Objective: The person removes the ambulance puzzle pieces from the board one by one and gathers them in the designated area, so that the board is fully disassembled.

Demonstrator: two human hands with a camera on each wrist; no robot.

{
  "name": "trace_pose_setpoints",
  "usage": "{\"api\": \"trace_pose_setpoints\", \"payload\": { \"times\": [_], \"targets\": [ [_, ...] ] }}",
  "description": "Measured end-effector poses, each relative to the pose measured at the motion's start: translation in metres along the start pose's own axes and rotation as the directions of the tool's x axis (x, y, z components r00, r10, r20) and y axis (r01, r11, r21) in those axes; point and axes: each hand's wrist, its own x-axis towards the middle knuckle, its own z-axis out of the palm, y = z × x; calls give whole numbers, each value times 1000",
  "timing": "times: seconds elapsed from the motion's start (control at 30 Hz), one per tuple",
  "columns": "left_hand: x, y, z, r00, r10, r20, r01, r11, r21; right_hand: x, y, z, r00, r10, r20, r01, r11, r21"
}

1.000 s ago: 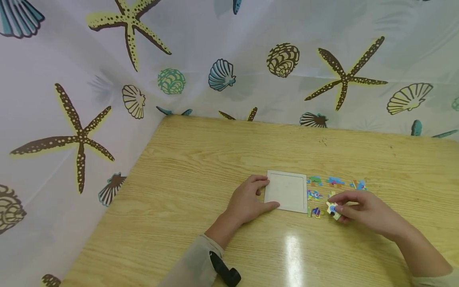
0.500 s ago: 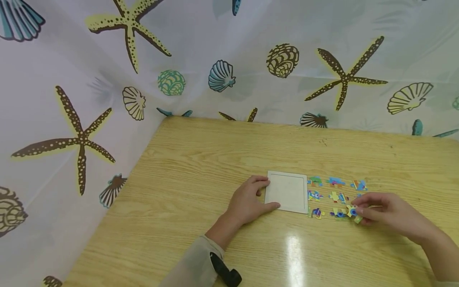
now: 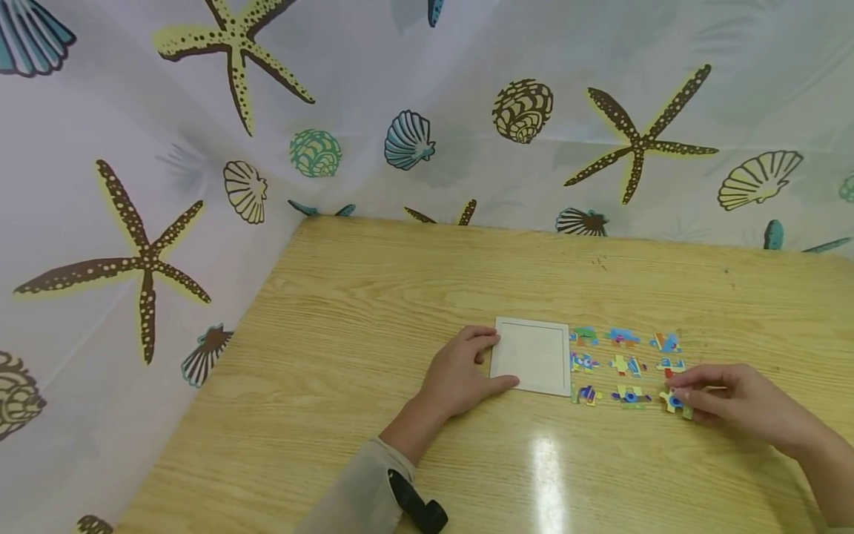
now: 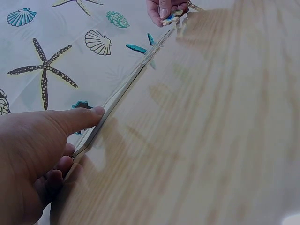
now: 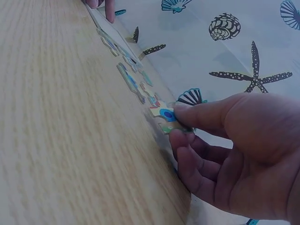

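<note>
A square white puzzle tray (image 3: 531, 357) with a raised rim lies flat on the table. At its left side my left hand (image 3: 462, 372) holds it, with the thumb (image 4: 84, 118) along the near edge and the fingers at the left edge. My right hand (image 3: 750, 404) pinches a yellow puzzle piece (image 5: 165, 114) with a blue round mark between thumb and fingers. That piece is at the near right end of the rows of colourful puzzle pieces (image 3: 627, 365), low over the table or touching it; I cannot tell which.
The loose pieces lie in three rows right of the tray, the left ones close against its rim. Wood-grain table (image 3: 373, 297) surrounds them. A white curtain (image 3: 467, 59) printed with shells and starfish hangs behind and at the left. A black strap (image 3: 416, 500) sits on the left sleeve.
My right hand has moved right with the yellow piece, past the middle of the near row to its right end, uncovering pieces behind it. My left hand stays on the tray.
</note>
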Motion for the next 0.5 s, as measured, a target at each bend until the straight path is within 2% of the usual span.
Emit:
{"api": "trace_pose_setpoints", "payload": {
  "times": [0.07,0.17,0.3,0.5],
  "targets": [
    [0,0,0,1000,0,2,0,1000,1,0,-1,3,1000,11,-22,-11,999,-40],
    [1,0,-1,1000,-1,4,1,1000,1,0,-5,9,996,15,-85,-29,986,-164],
    [0,-2,-3,1000,-13,0,13,1000,2,1,-14,19,984,-9,-180,-51,944,-326],
    [-1,-6,-1,1000,-19,0,19,1000,-16,1,-25,32,966,-8,-258,-113,888,-447]
  ]
}}
